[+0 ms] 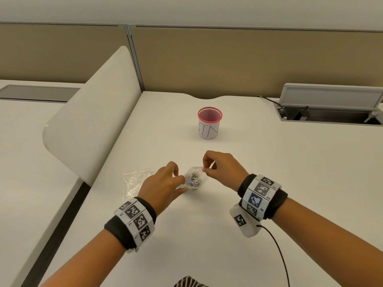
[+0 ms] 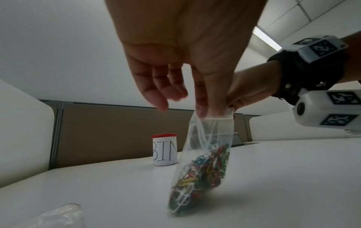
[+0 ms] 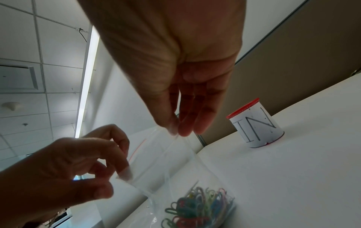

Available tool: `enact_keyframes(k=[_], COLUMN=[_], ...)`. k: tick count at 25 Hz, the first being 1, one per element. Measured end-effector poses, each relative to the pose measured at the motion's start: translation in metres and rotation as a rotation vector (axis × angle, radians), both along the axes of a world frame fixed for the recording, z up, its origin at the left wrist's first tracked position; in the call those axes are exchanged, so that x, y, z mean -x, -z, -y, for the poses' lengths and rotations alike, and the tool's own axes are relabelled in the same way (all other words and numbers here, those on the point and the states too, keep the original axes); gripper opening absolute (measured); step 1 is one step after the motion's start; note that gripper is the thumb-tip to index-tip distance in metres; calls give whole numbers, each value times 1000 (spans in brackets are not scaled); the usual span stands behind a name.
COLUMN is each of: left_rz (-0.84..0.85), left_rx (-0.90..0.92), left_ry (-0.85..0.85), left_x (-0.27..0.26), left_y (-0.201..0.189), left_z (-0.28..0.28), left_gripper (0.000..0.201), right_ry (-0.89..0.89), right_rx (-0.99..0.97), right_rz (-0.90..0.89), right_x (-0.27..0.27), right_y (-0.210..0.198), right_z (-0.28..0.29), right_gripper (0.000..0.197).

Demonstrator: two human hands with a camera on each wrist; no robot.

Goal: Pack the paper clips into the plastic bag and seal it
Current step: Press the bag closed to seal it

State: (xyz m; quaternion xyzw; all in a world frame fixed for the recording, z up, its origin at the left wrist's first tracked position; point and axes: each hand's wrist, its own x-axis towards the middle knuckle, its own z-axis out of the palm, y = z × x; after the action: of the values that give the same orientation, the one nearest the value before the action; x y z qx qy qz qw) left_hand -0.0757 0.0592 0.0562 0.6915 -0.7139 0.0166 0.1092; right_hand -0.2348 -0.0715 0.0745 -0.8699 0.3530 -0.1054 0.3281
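Here: left hand (image 1: 163,184) pinches plastic bag (image 2: 203,162) | right hand (image 1: 222,168) pinches mouth | seal state blurred

left hand (image 1: 163,183), right hand (image 1: 222,169), fingers pinched, held close together

Between your left hand (image 1: 163,183) and your right hand (image 1: 222,170) hangs the small clear plastic bag (image 1: 193,179), its bottom near the flat white desk (image 1: 269,183). Inside it, low down, lie the mixed-colour wire paper clips (image 1: 194,179). To the left of your left hand, on the desk, lies a second clear zip bag (image 1: 134,181). Well beyond both hands stands the red-rimmed mesh cup wrapped in a paper label (image 1: 209,123).
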Motion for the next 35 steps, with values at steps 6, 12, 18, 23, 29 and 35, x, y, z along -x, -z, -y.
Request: enact_keyframes(k=[6, 12, 18, 23, 29, 35], left_rz=[-256, -448, -588, -644, -586, -537], left_rx=[81, 89, 36, 20, 47, 71], left_ry=[-40, -196, -253, -276, -265, -204], left_x=[11, 9, 7, 8, 7, 5], left_y=[-1, -6, -1, 1, -4, -11], left_z=[8, 18, 15, 14, 16, 16], left_gripper=[11, 9, 10, 2, 5, 6], right_ry=[-28, 49, 71, 73, -125, -133], right_rx=[51, -95, -107, -72, 98, 279], right_rz=[-80, 28, 88, 150, 102, -17], right_x=[25, 45, 35, 25, 35, 40], right_y=[-7, 4, 16, 18, 12, 9], right_z=[2, 12, 7, 2, 2, 7], right_gripper=[8, 16, 30, 21, 35, 11])
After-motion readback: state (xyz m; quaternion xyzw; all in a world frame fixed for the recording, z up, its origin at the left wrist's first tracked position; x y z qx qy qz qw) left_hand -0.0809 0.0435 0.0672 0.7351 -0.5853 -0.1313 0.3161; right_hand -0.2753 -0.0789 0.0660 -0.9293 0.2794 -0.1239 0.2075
